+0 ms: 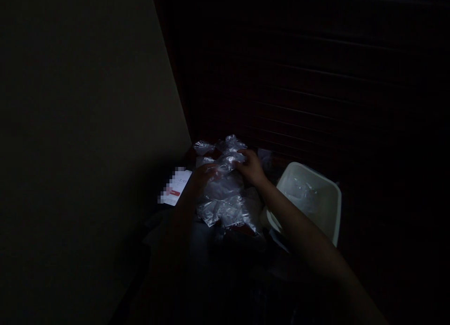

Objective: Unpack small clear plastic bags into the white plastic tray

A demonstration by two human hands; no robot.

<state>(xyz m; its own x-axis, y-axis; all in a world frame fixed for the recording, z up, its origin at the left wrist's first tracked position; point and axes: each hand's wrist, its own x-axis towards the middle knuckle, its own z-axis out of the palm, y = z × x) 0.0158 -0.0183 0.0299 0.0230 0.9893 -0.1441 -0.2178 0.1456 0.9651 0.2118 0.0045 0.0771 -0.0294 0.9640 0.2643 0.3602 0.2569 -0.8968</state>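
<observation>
Colours, clock from centre: plastic bags (225,210) at 6, clear to milky grey, silvery-white glints. Bin (326,217) at 4, plain off-white. Phone (182,186) at 8, white screen, red bar. Wall (87,104) at 9, plain dark olive-grey. Panelling (298,81) at 2, near-black brown, thin paler lines.

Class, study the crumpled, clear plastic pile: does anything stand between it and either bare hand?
Nothing visible does. The right hand touches the crumpled, clear plastic pile directly; the left hand is at its left side, though dimness hides the exact contact.
</observation>
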